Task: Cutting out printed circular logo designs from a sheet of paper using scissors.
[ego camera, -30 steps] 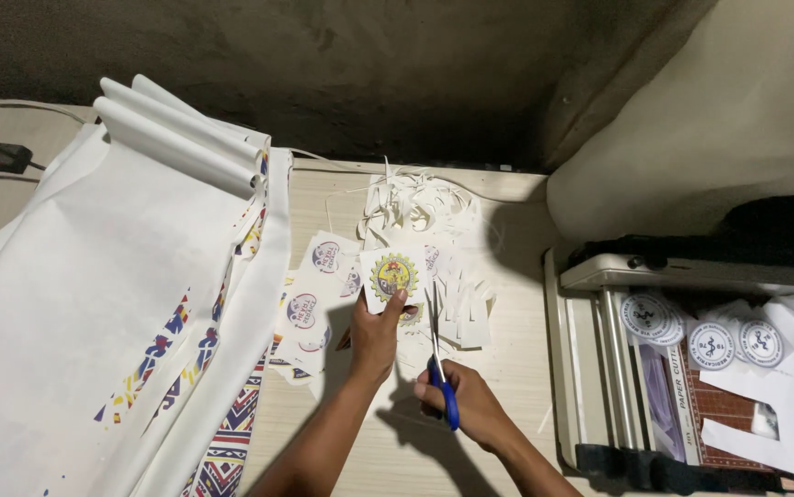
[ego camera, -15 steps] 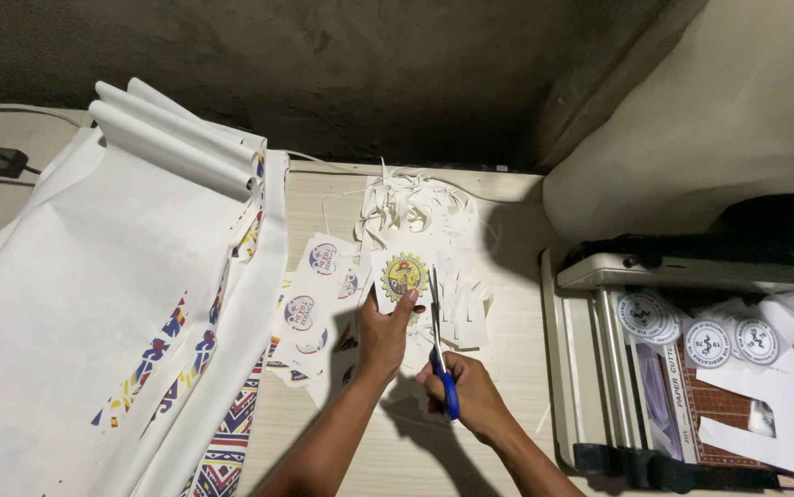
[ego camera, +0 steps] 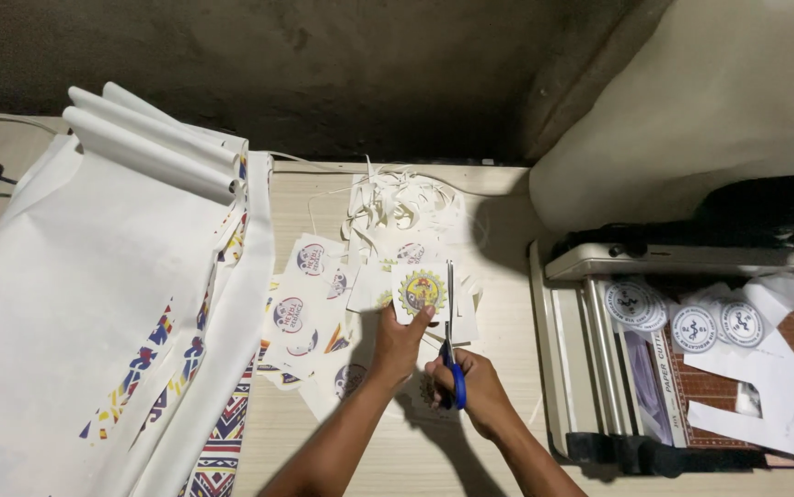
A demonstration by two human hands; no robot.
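The left hand has its fingers pinched on a round yellow sticker sheet, held up over the wooden surface. The right hand has its fingers wrapped around the blue scissors, blades at the sheet's right edge. Paper scraps lie behind, white rolls crowd the left, and a paper cutter sits right.

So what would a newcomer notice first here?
At centre, the left hand holds a paper piece with a round yellow emblem while the right hand works blue-handled scissors beside it. Big white paper rolls drape the left side; a paper cutter sits on the right.
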